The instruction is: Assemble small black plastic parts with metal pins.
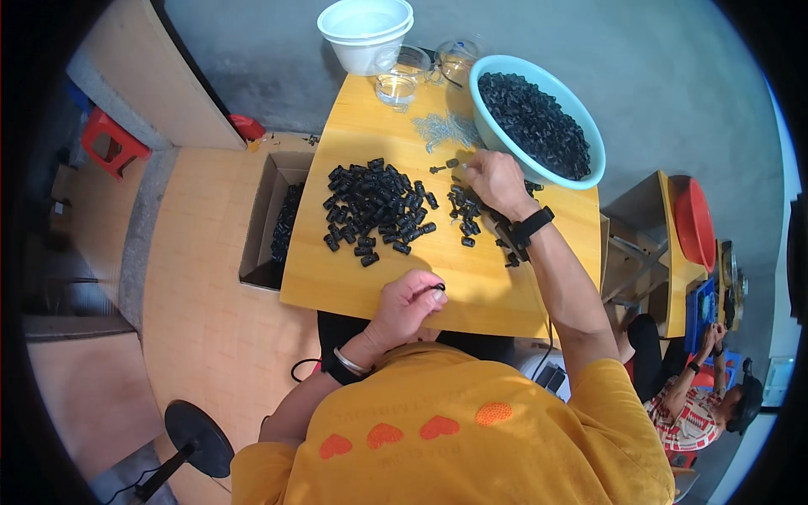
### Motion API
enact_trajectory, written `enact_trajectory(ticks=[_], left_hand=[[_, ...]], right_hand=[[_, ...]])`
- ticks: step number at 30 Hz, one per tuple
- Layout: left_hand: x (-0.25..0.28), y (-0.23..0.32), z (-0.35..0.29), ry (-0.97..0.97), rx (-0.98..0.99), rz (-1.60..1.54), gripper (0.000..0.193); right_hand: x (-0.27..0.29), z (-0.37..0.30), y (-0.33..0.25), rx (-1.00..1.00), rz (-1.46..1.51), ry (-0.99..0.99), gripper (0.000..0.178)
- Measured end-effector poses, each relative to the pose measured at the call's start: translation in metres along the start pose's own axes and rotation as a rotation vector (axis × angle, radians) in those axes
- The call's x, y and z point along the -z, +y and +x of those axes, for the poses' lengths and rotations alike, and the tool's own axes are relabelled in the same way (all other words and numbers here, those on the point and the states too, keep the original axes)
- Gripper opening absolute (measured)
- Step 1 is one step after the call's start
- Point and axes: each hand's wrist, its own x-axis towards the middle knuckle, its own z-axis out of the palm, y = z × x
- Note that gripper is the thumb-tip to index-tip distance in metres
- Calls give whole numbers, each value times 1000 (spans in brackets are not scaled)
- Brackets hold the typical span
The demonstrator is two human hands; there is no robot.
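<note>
My left hand point(407, 306) is closed near the table's front edge, thumb and fingertips pinching a small black part point(438, 287), mostly covered by the fingers. Further off, my right hand point(498, 183) reaches down with its fingers pressed together; whatever they hold is hidden. Beside its fingertips lie a few small dark pieces point(444, 166). A scattered group of black parts point(463, 210) spreads below that hand. To the left is a bigger heap of short black cylindrical parts point(374, 202). Thin silvery pieces point(444, 129) lie beyond my right fingertips.
A light blue basin point(596, 164) full of black parts stands at the yellow table's point(328, 282) far right. White tubs point(366, 42) and clear plastic cups point(396, 88) stand at the back. Left of the table is an open cardboard box point(263, 223). Another person point(694, 412) sits at right.
</note>
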Motion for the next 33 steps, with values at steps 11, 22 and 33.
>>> enact_trajectory(ticks=[11,22,33], left_hand=[[-8,50,40,227,-1,-137,15],[-29,44,48,121,-41,-286,14],[-30,43,55,-10,-359,298,12]], right_hand=[[34,-72,-38,134,582,-327,5],[36,-100,-34,-114,869,-248,11],[44,-101,-5,-290,1267,-557,9]])
